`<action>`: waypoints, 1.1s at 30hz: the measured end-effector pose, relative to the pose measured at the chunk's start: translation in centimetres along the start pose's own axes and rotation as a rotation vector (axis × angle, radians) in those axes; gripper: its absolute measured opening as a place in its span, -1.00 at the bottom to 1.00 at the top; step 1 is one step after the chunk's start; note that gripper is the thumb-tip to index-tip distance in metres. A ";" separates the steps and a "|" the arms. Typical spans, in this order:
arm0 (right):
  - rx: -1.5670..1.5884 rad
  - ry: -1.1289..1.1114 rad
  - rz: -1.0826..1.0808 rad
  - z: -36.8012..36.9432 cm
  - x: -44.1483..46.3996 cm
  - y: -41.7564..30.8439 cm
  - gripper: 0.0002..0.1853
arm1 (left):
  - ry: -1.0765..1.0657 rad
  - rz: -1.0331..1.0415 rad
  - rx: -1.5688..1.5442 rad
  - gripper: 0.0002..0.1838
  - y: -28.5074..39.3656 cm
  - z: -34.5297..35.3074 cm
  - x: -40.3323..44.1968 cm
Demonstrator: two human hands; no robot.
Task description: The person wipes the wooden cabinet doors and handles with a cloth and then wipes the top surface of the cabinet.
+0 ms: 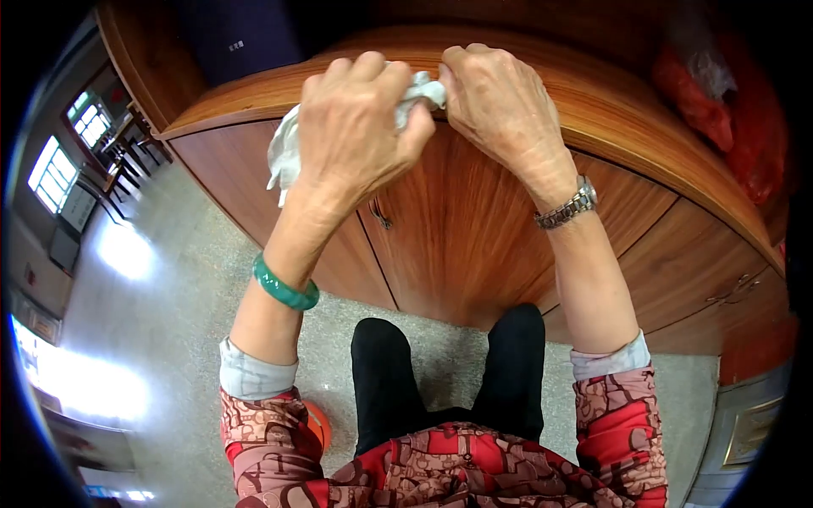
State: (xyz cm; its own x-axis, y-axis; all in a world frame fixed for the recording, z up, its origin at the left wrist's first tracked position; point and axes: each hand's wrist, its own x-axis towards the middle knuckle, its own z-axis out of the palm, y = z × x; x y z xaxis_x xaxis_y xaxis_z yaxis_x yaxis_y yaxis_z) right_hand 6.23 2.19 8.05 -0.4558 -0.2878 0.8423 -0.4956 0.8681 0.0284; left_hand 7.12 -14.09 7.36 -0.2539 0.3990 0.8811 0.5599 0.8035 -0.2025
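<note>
A white cloth is bunched up at the front edge of the wooden cabinet top. My left hand, with a green bangle at its wrist, is closed over the cloth, and part of the fabric hangs down on its left side. The twisted end of the cloth reaches across to my right hand, which wears a metal watch. The fingers of that hand are curled around this end at the cabinet's edge; their tips are hidden.
Below the top are wooden cabinet doors with metal handles. A dark blue box stands at the back left. Red plastic bags lie at the right. Behind my left arm an orange-red round object is on the speckled floor.
</note>
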 end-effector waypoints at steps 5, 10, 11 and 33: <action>-0.009 -0.046 0.018 -0.4 0.0 0.1 -0.75 | -0.268 -0.215 -0.207 -0.69 -3.6 0.6 2.0; 0.008 -0.020 0.038 -0.6 0.0 -0.1 -0.76 | -0.488 -0.482 -0.202 -0.60 -6.4 2.0 4.2; 0.007 -0.023 0.040 -0.6 0.0 -0.1 -0.76 | -0.526 -0.474 -0.213 -0.57 -6.8 2.0 4.4; 0.006 0.003 0.013 0.1 0.0 0.6 -0.77 | -0.554 -0.386 -0.150 -0.57 -5.6 2.8 5.1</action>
State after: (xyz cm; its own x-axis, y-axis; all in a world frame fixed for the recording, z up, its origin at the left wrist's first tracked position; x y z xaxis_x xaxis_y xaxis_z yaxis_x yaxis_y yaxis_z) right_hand 5.89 2.64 8.08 -0.4600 -0.2758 0.8440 -0.4942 0.8692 0.0147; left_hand 0.50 -15.30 11.84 -0.8003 0.2955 0.5218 0.4410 0.8796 0.1782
